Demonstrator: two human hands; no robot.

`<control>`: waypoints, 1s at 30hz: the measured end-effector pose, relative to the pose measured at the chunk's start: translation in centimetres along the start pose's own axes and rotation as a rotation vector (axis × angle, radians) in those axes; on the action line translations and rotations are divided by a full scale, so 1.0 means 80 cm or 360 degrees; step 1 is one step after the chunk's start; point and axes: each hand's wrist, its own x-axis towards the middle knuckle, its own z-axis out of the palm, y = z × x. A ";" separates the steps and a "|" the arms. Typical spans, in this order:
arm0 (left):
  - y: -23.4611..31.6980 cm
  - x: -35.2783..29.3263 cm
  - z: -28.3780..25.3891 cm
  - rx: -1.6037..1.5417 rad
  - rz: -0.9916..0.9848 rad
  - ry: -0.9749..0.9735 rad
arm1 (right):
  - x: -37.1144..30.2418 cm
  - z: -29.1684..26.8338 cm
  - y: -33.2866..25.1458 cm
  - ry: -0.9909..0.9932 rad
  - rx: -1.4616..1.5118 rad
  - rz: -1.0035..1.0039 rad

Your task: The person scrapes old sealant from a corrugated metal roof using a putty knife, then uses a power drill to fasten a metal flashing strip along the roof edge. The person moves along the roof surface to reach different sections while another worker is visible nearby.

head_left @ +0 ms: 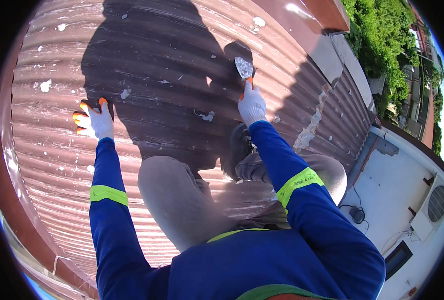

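Observation:
I crouch on a reddish-brown corrugated metal roof [177, 95] dotted with pale flakes and patches. My right hand [252, 106], in a white glove with orange fingertips, is closed round the handle of a putty knife [243, 68]. Its broad, white-smeared blade points away from me, over or against the sheet; I cannot tell whether it touches. My left hand [98, 121], gloved the same way, rests on the roof at the left with its fingers spread and holds nothing. Between the hands lie pale flakes [125, 93] and a whitish scrap [208, 116].
A brown ridge flashing [312, 37] runs along the upper right. Below it, a pale rough strip [312, 122] crosses the corrugations. A roof edge [17, 210] curves down the left. At lower right, a white wall [382, 192] carries an air-conditioner unit [436, 205]; green trees [377, 45] stand beyond.

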 end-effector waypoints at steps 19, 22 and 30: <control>0.012 -0.005 -0.008 -0.0411 -0.0057 -0.0124 | 0.214 -0.020 -0.012 0.0653 0.1103 0.0386; 0.012 -0.002 -0.002 -0.0403 -0.0094 -0.0148 | 0.228 -0.004 -0.007 0.0469 0.0979 0.0490; 0.013 -0.001 -0.013 -0.0532 -0.0179 -0.0357 | 0.139 -0.006 -0.007 0.0045 0.0513 0.0227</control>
